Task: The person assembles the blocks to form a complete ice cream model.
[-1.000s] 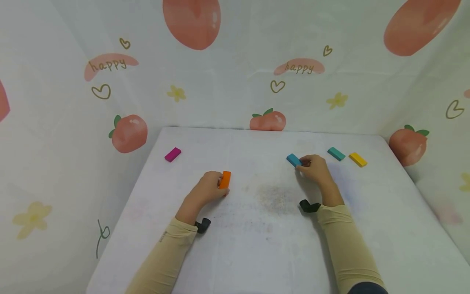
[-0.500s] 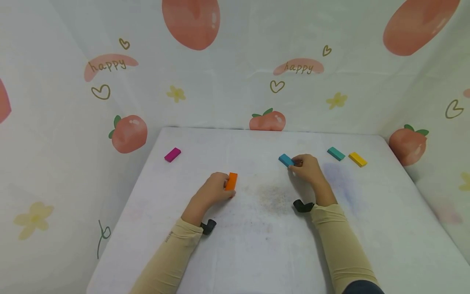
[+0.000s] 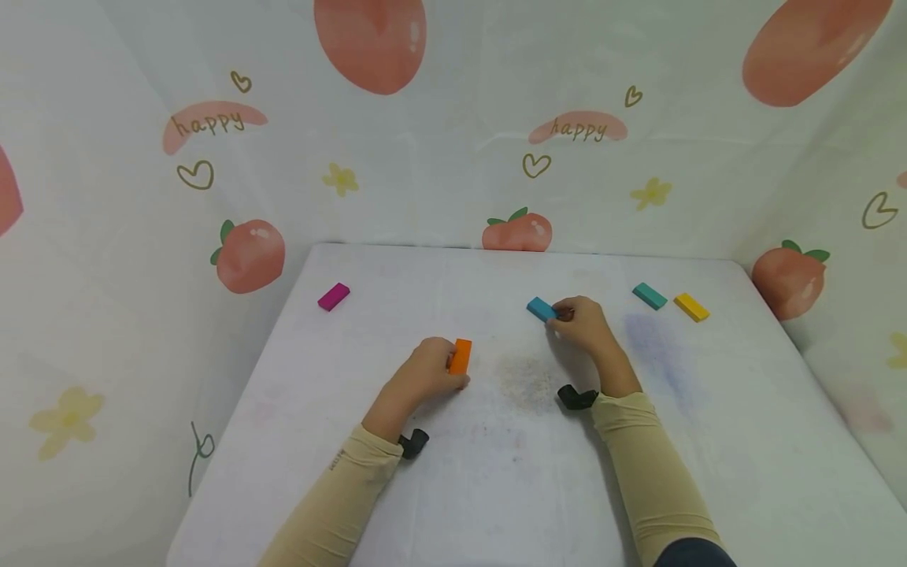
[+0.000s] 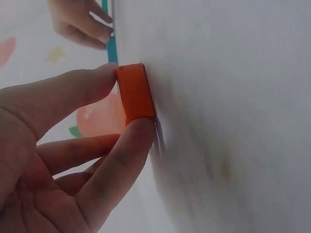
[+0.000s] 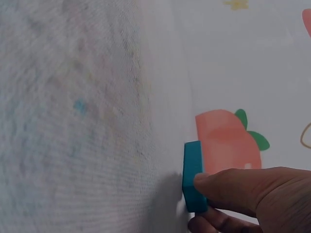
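"happy" print on backdrop [image 3: 577, 127]; fingers pinch orange block [image 3: 460, 356], blue block [image 3: 542, 309].

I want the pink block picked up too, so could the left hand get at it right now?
Probably not at once: the left hand pinches the orange block. The pink block lies apart, farther back left, with bare table between, so the path looks free once the grip lets go.

bare table [image 3: 496, 488] between hands, blocks at edges
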`<state>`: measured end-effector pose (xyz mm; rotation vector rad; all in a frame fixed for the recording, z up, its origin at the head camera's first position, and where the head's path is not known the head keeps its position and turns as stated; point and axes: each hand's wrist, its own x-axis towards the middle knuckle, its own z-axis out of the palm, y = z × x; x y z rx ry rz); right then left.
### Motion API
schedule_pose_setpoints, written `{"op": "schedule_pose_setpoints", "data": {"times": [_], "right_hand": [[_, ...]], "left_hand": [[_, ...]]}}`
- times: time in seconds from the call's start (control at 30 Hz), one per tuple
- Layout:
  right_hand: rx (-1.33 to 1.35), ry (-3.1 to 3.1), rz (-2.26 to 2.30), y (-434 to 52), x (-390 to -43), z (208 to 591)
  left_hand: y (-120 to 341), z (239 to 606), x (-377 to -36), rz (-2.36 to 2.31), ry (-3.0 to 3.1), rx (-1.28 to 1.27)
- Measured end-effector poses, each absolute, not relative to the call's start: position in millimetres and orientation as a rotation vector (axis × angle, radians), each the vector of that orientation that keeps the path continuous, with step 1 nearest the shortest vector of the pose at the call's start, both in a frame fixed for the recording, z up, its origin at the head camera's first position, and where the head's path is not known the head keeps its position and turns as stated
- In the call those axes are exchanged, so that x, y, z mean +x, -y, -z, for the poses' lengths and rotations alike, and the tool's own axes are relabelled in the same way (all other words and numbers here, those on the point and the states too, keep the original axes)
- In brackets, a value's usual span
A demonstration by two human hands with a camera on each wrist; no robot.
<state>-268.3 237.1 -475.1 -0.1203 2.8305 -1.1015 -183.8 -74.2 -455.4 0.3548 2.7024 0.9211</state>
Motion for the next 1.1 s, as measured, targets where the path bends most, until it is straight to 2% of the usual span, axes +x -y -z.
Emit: {"op": "schedule_pose_setpoints", "data": {"times": [0.83, 1.1], "right_hand": [[-0.177, -2.806, 1.092, -226, -266, 474], [-0.16, -2.807, 1.093, -223, -266, 473]], "left_hand": [[51, 458, -167, -0.922, -2.708, 0.385], [67, 451, -181, -0.941, -2.736, 0.353]]}}
